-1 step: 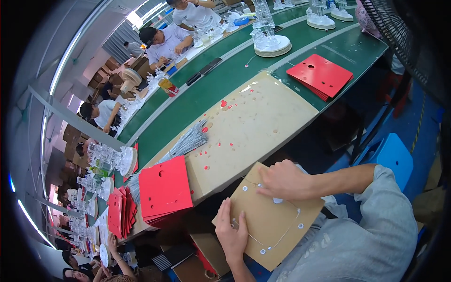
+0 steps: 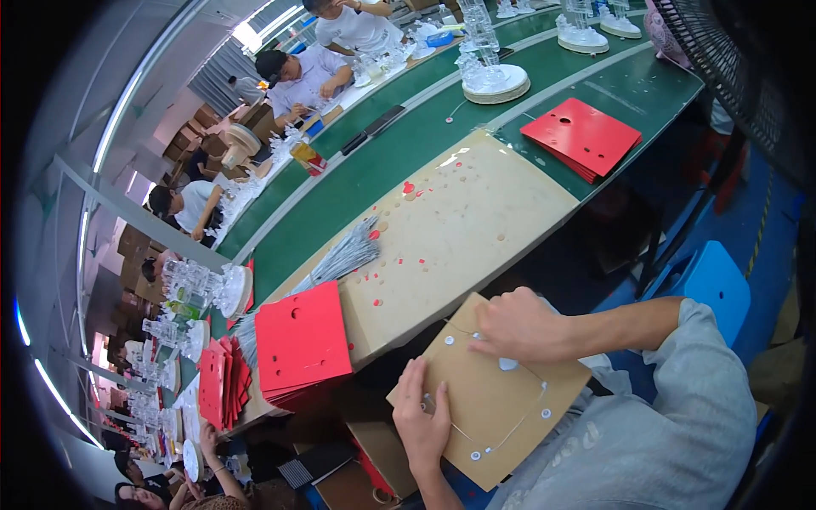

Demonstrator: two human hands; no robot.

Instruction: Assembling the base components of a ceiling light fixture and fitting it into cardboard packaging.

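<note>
A brown cardboard sheet (image 2: 476, 391) is tilted over my lap, close to the table's front edge. Small white discs and a thin pale wire are fixed across its face. My left hand (image 2: 421, 416) grips the sheet's left side, thumb on top and the other fingers along the edge. Near the upper edge of the sheet, my right hand (image 2: 520, 327) is closed, its fingertips pressed down beside a white disc. Whatever those fingertips pinch is hidden. A white piece (image 2: 508, 364) shows just below the right hand.
Stacked red cards (image 2: 304, 336) overhang the tan tabletop (image 2: 476, 229); more red cards (image 2: 581, 136) lie at the far right. Grey wires (image 2: 344, 255) and red scraps are scattered about. Behind runs a green conveyor (image 2: 391, 161) with clear models (image 2: 495, 81). A fan (image 2: 722, 68) stands right.
</note>
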